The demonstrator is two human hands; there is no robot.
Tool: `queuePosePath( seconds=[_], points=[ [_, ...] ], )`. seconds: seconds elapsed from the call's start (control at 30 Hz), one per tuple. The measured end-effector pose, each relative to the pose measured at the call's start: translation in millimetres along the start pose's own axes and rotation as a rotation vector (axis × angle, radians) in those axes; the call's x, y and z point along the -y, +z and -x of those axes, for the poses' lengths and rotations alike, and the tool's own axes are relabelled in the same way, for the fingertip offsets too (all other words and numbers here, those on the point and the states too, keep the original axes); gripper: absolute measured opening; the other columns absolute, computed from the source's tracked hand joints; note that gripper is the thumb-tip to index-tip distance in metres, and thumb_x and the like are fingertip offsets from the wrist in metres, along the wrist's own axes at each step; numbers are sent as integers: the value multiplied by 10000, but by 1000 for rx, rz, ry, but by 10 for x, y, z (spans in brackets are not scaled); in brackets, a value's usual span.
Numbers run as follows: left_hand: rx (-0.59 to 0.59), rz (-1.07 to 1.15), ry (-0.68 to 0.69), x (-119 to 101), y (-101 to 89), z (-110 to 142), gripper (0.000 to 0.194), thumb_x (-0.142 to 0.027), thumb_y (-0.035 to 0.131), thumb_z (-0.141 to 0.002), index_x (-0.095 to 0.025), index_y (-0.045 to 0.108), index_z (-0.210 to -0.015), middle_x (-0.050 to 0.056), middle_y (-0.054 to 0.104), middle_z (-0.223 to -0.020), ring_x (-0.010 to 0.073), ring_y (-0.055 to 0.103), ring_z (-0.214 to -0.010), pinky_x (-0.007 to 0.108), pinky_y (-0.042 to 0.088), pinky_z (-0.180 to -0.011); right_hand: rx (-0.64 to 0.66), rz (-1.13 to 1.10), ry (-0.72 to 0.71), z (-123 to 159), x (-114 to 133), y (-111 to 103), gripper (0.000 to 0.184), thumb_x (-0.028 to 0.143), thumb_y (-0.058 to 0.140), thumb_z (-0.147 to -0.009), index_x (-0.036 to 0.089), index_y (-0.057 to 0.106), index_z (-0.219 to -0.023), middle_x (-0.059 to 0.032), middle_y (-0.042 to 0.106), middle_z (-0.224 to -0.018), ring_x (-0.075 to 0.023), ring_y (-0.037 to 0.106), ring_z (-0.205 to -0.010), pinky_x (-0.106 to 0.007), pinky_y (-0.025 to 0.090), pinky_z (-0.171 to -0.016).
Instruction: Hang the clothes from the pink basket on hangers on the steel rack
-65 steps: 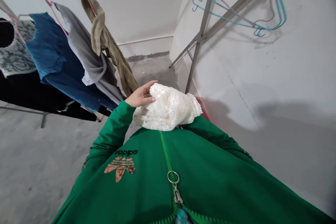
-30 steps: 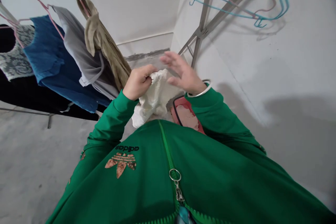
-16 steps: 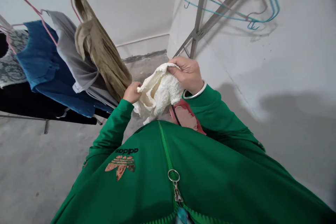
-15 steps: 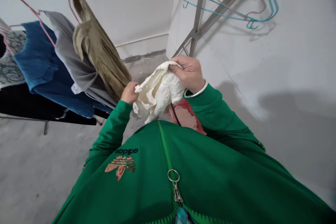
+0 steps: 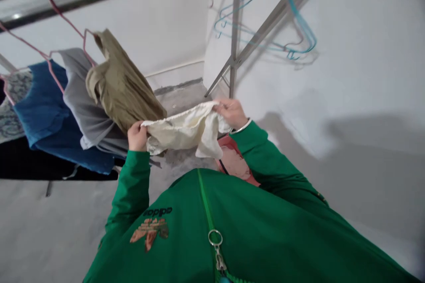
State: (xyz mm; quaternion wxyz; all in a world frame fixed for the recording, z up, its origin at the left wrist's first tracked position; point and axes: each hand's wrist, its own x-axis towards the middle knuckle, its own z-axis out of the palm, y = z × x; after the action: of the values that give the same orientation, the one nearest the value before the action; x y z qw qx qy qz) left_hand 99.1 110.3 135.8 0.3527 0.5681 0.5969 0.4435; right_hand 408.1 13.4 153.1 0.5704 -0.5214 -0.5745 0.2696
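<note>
Holding blurry cream cloth [image 5: 186,131], left hand [image 5: 137,137], right hand [image 5: 230,112]

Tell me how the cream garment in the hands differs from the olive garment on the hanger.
The cream garment is pale, with what looks like lace at its lower edge; the olive garment is darker and plain. The cream garment is pulled sideways between the left hand and right hand; the olive garment hangs from a pink hanger. The cream garment sags in loose folds; the olive garment falls in long creases. Both are soft fabric.
</note>
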Motion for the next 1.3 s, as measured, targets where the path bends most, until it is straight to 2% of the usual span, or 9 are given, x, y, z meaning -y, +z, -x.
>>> queuePosePath(
  seconds=[0.17, 0.3, 0.4, 0.47, 0.63, 0.7, 0.9, 1.1, 1.3],
  points=[
    [-52, 466, -231, 20, 70, 122, 190, -289, 623, -595, -198, 542, -742, -24, 625, -660, 136, 606, -648, 264, 516, -630, 536, -51, 30, 196, -171, 73, 525, 630, 568, -782, 116, 661, -734, -29, 598, -718, -130, 552, -703, -232, 435, -676],
    [125, 269, -269, 22, 125, 334, 314, -434, 712, -520, -178, 590, -656, -38, 572, -524, 111, 498, -481, 220, 406, -482, 976, -9, 58, 232, -480, 30, 550, 615, 548, -800, 84, 691, -793, -35, 621, -736, -119, 568, -715, -218, 446, -704],
    [382, 45, -243, -26, 200, 533, 437, -556, 726, -481, -152, 564, -518, -27, 517, -458, 92, 426, -446, 207, 329, -446, 1097, 124, 62, 96, -611, -150, 466, 549, 594, -791, 93, 694, -794, -38, 637, -733, -117, 574, -706, -220, 456, -718],
    [527, -15, -238, -86, 271, 664, 494, -610, 717, -481, -142, 563, -498, -15, 524, -473, 90, 417, -459, 206, 316, -451, 857, 271, -6, -105, -568, -373, 373, 475, 596, -805, 113, 684, -814, -54, 651, -785, -134, 584, -748, -242, 465, -747],
    [725, -26, -252, -229, 450, 882, 581, -705, 670, -518, -131, 583, -543, -5, 527, -487, 90, 408, -482, 207, 319, -471, -298, 683, -160, -851, -106, -1197, 210, 338, 519, -863, 160, 608, -929, -82, 611, -899, -181, 565, -814, -315, 467, -771],
    [757, -17, -251, -256, 492, 910, 620, -744, 644, -530, -128, 595, -577, 7, 549, -511, 101, 430, -503, 212, 333, -484, -491, 893, -128, -1123, 62, -1506, 207, 327, 549, -855, 157, 586, -969, -111, 599, -975, -223, 551, -894, -366, 452, -812],
    [779, 55, -278, -322, 496, 943, 669, -781, 654, -523, -126, 600, -646, 8, 581, -551, 98, 445, -529, 210, 350, -514, -504, 1311, 74, -1546, 129, -1975, 314, 334, 546, -881, 77, 570, -1060, -212, 568, -1119, -311, 472, -1081, -443, 372, -874],
    [802, 109, -294, -385, 484, 1005, 693, -775, 672, -529, -108, 636, -712, 13, 616, -577, 102, 479, -560, 209, 373, -557, -403, 1404, 112, -1654, 11, -2047, 247, 188, 404, -906, 98, 618, -988, -184, 624, -1057, -299, 501, -1049, -445, 341, -868],
    [818, 112, -296, -361, 488, 1014, 698, -769, 679, -535, -98, 658, -729, 21, 629, -593, 105, 490, -568, 215, 381, -568, -483, 1420, 123, -1750, -35, -2057, 319, 248, 471, -885, 58, 558, -1126, -214, 580, -1159, -313, 467, -1096, -430, 337, -867]
  ],
)
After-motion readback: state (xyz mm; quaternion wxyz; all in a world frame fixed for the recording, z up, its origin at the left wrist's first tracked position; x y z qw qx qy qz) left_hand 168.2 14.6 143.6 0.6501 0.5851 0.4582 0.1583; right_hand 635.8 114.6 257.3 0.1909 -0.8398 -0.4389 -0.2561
